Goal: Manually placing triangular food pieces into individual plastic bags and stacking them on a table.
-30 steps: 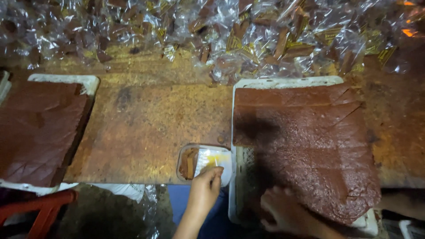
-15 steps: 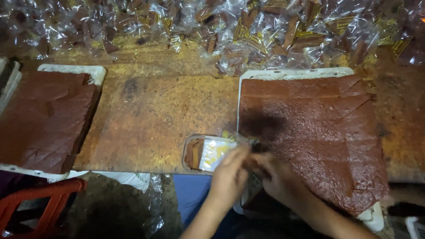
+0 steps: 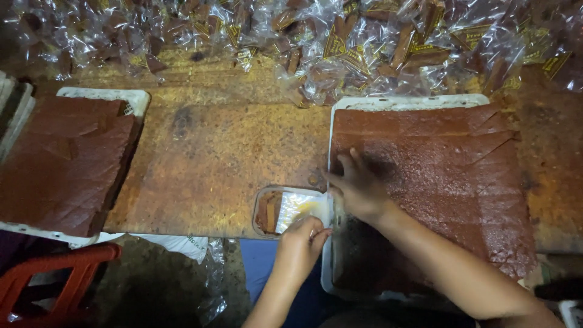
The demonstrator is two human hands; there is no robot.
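My left hand [image 3: 300, 243] pinches a clear plastic wrapper [image 3: 300, 206] that lies over a small clear tub [image 3: 264, 212] with a brown piece inside. The tub sits at the near edge of the worn orange-brown table [image 3: 225, 158]. My right hand [image 3: 358, 185] rests with fingers spread on the left edge of a big slab of dark red-brown sweet [image 3: 443, 176], cut into strips, in a white tray [image 3: 388, 101]. Whether the right hand holds a piece I cannot tell.
A second white tray [image 3: 130, 97] with the same brown slab [image 3: 57, 164] lies at the left. Many wrapped pieces in clear plastic [image 3: 340, 42] are heaped along the far edge. A red plastic stool [image 3: 54, 273] stands below left.
My right hand has moved up from the tray's near corner to the slab's left edge. My left hand has stayed at the wrapper over the tub.
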